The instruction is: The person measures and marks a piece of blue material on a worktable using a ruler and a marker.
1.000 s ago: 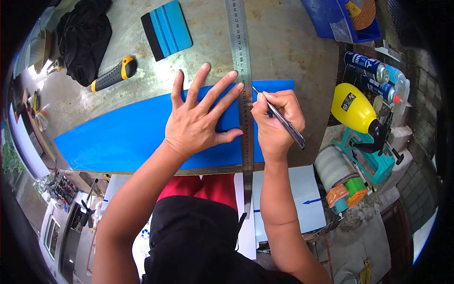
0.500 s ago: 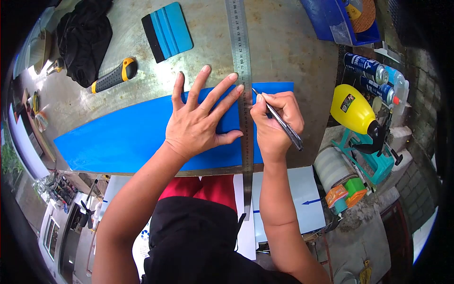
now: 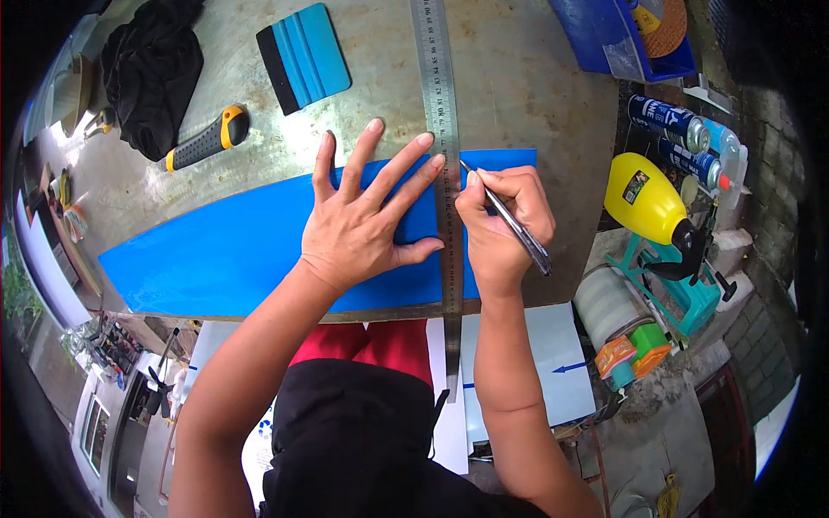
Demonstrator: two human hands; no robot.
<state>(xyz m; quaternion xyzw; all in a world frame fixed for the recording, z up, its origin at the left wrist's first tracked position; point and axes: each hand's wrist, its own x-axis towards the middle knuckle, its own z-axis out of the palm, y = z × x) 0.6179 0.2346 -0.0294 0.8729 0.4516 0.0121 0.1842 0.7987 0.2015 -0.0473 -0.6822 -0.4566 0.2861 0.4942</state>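
Observation:
A long blue sheet (image 3: 216, 250) lies on the metal table, its left end tapered and its right end squared. Across it runs a steel ruler (image 3: 438, 82), reaching past the table's near edge. My left hand (image 3: 358, 211) is spread flat on the sheet, with fingertips and thumb touching the ruler's left edge. On the ruler's right side, my right hand (image 3: 505, 216) grips a dark pen (image 3: 521, 231). The pen's tip meets the blue sheet close beside the ruler, near the sheet's far edge.
On the metal table (image 3: 553, 104) are a blue squeegee (image 3: 309, 56), a yellow-black cutter (image 3: 210, 138) and a black cloth (image 3: 154, 73). A blue bin (image 3: 596, 43) sits at the far right corner. Spray cans (image 3: 669, 123) and a yellow bottle (image 3: 643, 198) stand to the right.

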